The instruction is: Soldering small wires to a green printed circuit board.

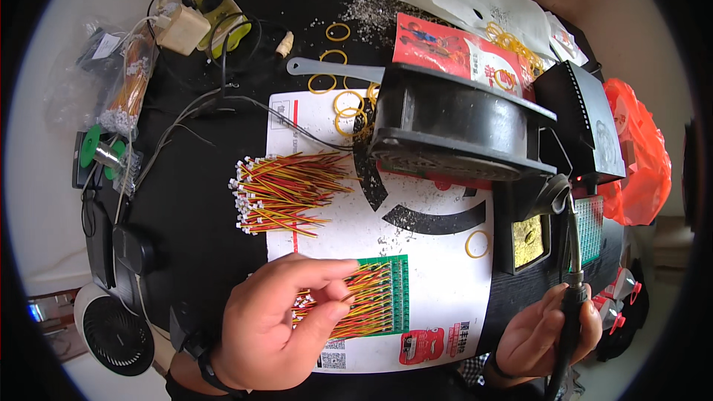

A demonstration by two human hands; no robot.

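My right hand [546, 334] is wrapped round the handle of a soldering iron [575, 252], held upright with its metal end at the iron stand's holder [551, 194]. Whether the tip sits inside cannot be told. My left hand [278, 319] bends over a green circuit board panel [401, 297], thumb and fingertips nearly together above the wires; anything between them is too small to make out. Red and yellow wires [364, 301] lie in a row across the panel, white connectors partly under that hand. Farther back, a loose pile of similar wires [293, 189] with white connectors rests on the white sheet [445, 304].
A black box fan [460, 122] stands at the back, before a black power unit [583, 122]. Yellow sponge [529, 241] sits in the stand. Rubber bands [347, 104], a solder spool [93, 145] and cables [182, 115] lie farther off. An orange bag [642, 152] is at right.
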